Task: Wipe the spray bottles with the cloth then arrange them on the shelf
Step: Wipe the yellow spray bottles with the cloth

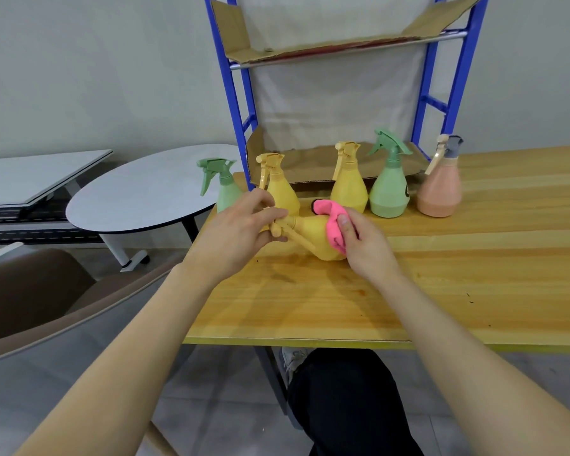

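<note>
At far left of the row, a green spray bottle (227,192) standing on the wooden surface (441,291), near its left edge. Next, a yellow bottle (278,187) standing just behind the left hand (241,233). Left fingers (264,200) clamped on the spray head of a yellow bottle lying sideways (313,236) in the middle of the frame, low over the surface. Pink cloth (334,222) pressed on that bottle's fat end, right fingers (344,225) closed on the cloth, right hand (369,246) just beside. Behind, in a row toward the right: another yellow bottle (348,182), a second green bottle (389,182), then a peach bottle with a grey top (440,189). All upright. Blue shelf (454,77) with cardboard on it, standing at the back, top middle of the frame.
</note>
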`<state>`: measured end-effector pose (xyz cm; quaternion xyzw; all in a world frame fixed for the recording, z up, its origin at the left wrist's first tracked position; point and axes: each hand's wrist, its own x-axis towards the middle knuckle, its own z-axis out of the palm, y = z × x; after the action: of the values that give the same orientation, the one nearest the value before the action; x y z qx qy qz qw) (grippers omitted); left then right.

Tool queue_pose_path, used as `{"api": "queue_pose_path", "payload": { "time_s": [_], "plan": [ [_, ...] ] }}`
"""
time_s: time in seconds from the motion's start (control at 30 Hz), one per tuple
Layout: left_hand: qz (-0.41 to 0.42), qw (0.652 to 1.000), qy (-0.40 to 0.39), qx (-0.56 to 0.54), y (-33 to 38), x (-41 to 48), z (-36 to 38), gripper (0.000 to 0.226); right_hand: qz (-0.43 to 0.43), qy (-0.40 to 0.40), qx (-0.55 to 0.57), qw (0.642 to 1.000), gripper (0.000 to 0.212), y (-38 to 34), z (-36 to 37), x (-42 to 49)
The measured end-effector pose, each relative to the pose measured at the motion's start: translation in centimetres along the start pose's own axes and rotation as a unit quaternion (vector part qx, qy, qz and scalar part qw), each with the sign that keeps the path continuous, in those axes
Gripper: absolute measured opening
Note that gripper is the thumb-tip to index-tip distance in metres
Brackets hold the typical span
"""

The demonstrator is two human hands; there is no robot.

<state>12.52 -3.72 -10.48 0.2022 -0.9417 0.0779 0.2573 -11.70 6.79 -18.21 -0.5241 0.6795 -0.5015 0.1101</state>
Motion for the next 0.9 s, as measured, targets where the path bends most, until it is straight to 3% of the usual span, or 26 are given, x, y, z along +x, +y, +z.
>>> {"api": "queue_pose_path", "payload": {
  "time_s": [0.13,0.23,0.3,0.43,0.6,0.67,0.8,0.9],
  "plan": [
    [-0.142,0.978,-0.026,-0.151,0.9,-0.2,0.8,0.058,-0.047,0.005,-0.105,0.993,0.046,-0.8,0.5,-0.8],
    [-0.198,0.96,-0.013,-0.197,1.7,-0.6,1.7,0.066,-0.149,-0.026,-0.258,0.954,0.044,-2.7,1.8,-1.5],
    [-0.217,0.954,-0.014,-0.208,2.0,-0.7,2.1,0.059,-0.198,-0.017,-0.295,0.934,0.042,-2.8,2.5,-1.8],
    [-0.246,0.945,-0.025,-0.213,1.9,-0.7,2.7,0.037,-0.167,-0.006,-0.297,0.94,0.046,-1.3,2.0,-1.5],
    [-0.288,0.921,-0.036,-0.259,2.8,-0.2,2.3,0.046,-0.005,0.028,-0.133,0.991,0.048,-0.6,0.4,-0.5],
    [-0.311,0.905,-0.033,-0.289,3.7,0.3,2.0,0.046,-0.028,0.034,-0.158,0.987,0.045,-1.4,0.1,-0.7],
    [-0.339,0.885,-0.038,-0.317,4.6,1.3,1.5,0.045,-0.185,0.0,-0.245,0.952,0.044,-2.3,1.1,-2.4],
    [-0.376,0.85,-0.054,-0.364,4.5,1.2,1.2,0.052,-0.116,0.006,-0.197,0.973,0.049,-0.8,0.5,-2.1]
  ]
}}
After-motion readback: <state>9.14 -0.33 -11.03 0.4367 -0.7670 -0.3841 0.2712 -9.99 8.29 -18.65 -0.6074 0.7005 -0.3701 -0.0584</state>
